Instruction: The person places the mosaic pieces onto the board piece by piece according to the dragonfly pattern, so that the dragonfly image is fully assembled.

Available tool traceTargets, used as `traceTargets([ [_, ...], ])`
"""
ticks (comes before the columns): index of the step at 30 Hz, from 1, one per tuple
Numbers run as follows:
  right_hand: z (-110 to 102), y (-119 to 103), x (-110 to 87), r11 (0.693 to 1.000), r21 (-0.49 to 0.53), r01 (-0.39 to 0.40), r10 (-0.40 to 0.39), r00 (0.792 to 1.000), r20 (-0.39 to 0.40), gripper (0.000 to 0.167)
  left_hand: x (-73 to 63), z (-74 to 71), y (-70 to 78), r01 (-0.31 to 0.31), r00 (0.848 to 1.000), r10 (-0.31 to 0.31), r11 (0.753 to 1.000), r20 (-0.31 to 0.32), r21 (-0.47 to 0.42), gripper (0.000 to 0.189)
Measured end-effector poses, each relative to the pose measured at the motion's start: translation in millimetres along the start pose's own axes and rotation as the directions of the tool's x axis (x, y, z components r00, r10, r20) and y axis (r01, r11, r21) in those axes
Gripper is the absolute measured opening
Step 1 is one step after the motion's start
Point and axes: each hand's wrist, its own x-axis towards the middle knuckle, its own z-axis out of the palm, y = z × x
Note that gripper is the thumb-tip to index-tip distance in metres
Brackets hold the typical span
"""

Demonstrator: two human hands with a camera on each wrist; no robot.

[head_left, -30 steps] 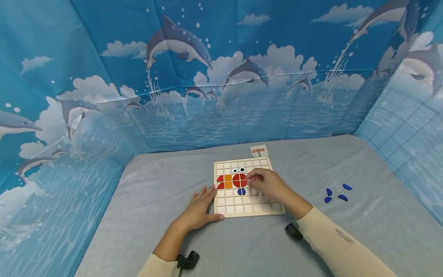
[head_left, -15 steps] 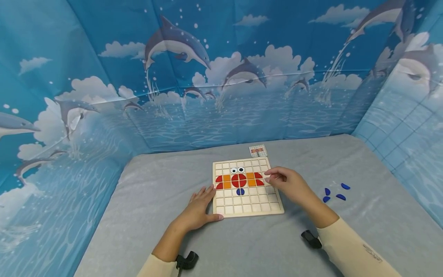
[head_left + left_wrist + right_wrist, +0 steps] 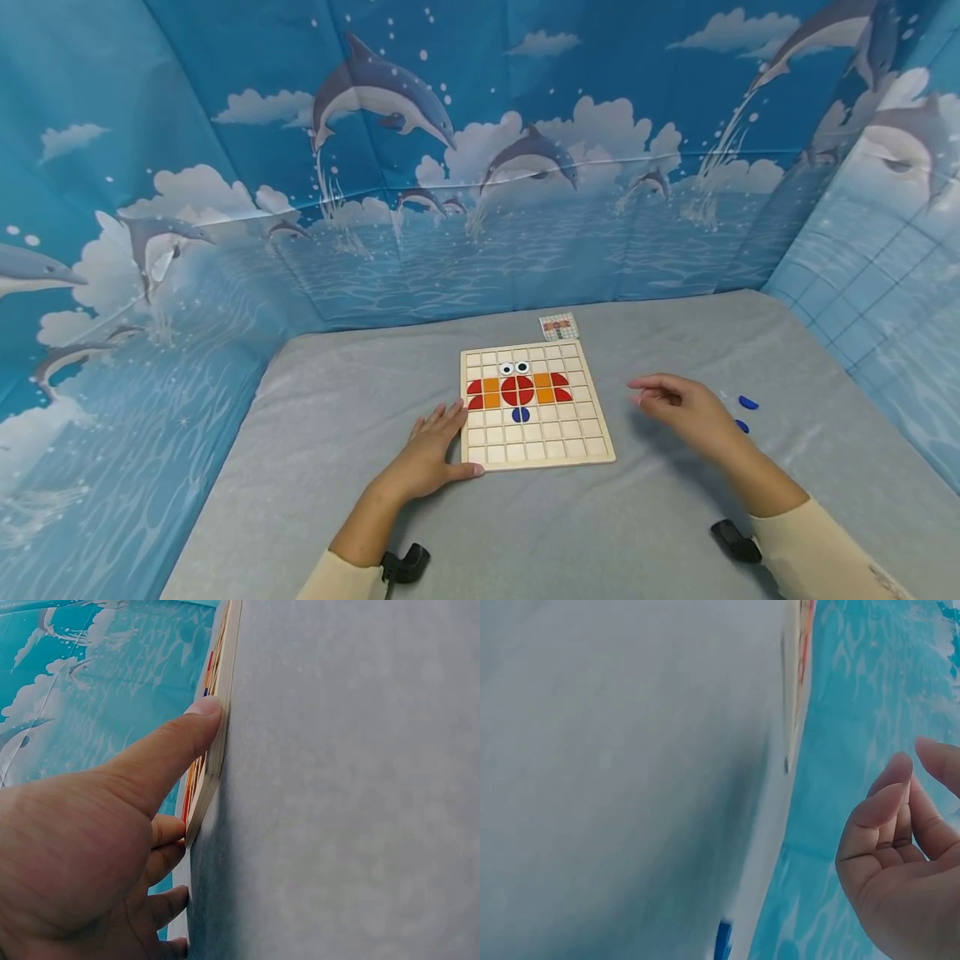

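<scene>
A square wooden grid board (image 3: 558,433) lies on the grey cloth. In its cells sit two eye tiles (image 3: 514,368), a red disc (image 3: 517,391) of quarter pieces, orange tiles (image 3: 543,388) on either side, red quarter pieces (image 3: 560,388) at the outer ends and a small blue disc (image 3: 521,414). My left hand (image 3: 427,450) rests against the board's left side, its thumb on the near-left corner. Off to the right of the board, my right hand (image 3: 693,412) is above the cloth with loosely bent fingers and nothing in them.
Blue half-round pieces (image 3: 747,402) lie on the cloth beyond my right hand, which hides others. A small pattern card (image 3: 559,327) lies at the board's far edge. A dolphin-print curtain (image 3: 480,208) hangs behind and along the sides.
My right hand has drawn back from the board to the right, towards the blue pieces. The orange and red tiles it covered at first now show. My left hand has stayed in place.
</scene>
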Motion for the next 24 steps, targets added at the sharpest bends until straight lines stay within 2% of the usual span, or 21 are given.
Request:
traceTargets([
  [7, -22.5, 21.9, -9.1, 0.996, -0.078, -0.044, 0.044, 0.999, -0.002, 0.044, 1.0, -0.3, 1.0, -0.007, 1.000, 0.007, 1.000, 0.000, 0.008, 0.100],
  [18, -53.2, 53.1, -17.2, 0.986, -0.159, -0.059, 0.064, 0.998, 0.026, 0.050, -0.1, -0.2, 0.9, -0.002, 1.000, 0.002, 1.000, -0.001, -0.005, 0.100],
  [24, -63.0, 69.1, -20.0, 0.988, -0.141, -0.063, 0.074, 0.995, 0.074, 0.044, -0.3, -0.3, 0.1, -0.002, 1.000, 0.002, 1.000, -0.003, -0.004, 0.100],
])
